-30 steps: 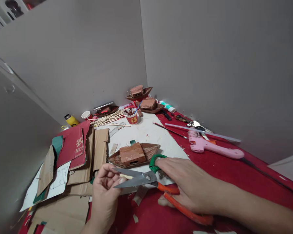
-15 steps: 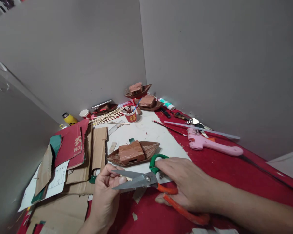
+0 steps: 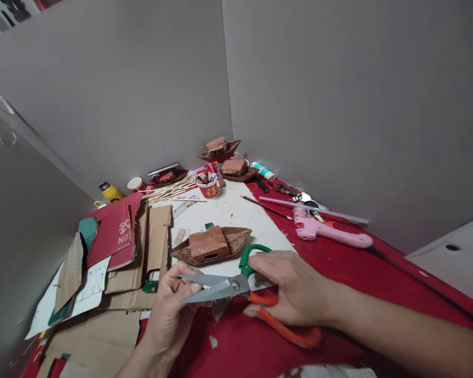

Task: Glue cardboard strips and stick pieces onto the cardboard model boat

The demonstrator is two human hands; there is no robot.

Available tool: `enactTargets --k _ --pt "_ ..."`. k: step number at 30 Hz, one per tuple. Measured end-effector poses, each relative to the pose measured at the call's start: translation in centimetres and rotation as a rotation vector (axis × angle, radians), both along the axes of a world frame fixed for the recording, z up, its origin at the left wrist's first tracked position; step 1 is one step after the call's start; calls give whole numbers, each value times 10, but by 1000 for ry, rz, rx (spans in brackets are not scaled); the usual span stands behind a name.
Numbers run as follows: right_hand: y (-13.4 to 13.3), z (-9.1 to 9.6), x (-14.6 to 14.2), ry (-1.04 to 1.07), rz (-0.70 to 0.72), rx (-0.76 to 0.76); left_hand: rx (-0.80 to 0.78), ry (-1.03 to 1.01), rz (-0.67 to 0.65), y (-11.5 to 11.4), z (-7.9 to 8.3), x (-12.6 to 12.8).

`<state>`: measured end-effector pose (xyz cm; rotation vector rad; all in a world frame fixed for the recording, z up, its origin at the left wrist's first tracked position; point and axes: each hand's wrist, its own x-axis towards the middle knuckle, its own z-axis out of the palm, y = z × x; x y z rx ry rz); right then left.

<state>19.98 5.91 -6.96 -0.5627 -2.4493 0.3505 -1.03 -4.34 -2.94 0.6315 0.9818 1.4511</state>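
My right hand [image 3: 295, 291] grips a pair of scissors [image 3: 236, 287] with one green and one orange handle; the blades point left and stand slightly apart. My left hand [image 3: 173, 307] pinches a small pale stick piece [image 3: 206, 286] between thumb and fingers, and the piece lies between the blades. Just beyond both hands a brown cardboard model boat [image 3: 209, 245] with a reddish cabin rests on a white sheet [image 3: 236, 212].
A pink glue gun [image 3: 327, 233] with a black cord lies right on the red tablecloth [image 3: 339, 268]. Cardboard pieces [image 3: 142, 252] pile up at left. At the back: a red paper cup [image 3: 208, 187], bamboo sticks [image 3: 173, 190], two more model boats [image 3: 224, 155], a yellow bottle [image 3: 109, 192]. Grey walls enclose the corner.
The pale stick has slid deeper between the blades and my left fingers have closed tighter round it. The view shifted slightly; both hands stay in about the same place.
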Motion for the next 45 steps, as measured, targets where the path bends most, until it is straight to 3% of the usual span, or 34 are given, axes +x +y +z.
enactTargets --k 13,23,36,45 --pt "2 -2 2 36 47 62 28 12 -98 -1 6 -1" --pt "7 6 2 78 -16 98 76 7 23 -2 7 -3" --pt "1 4 -6 14 1 48 92 23 23 -7 2 11" --pt "-2 3 -5 7 0 12 62 116 98 -8 3 19"
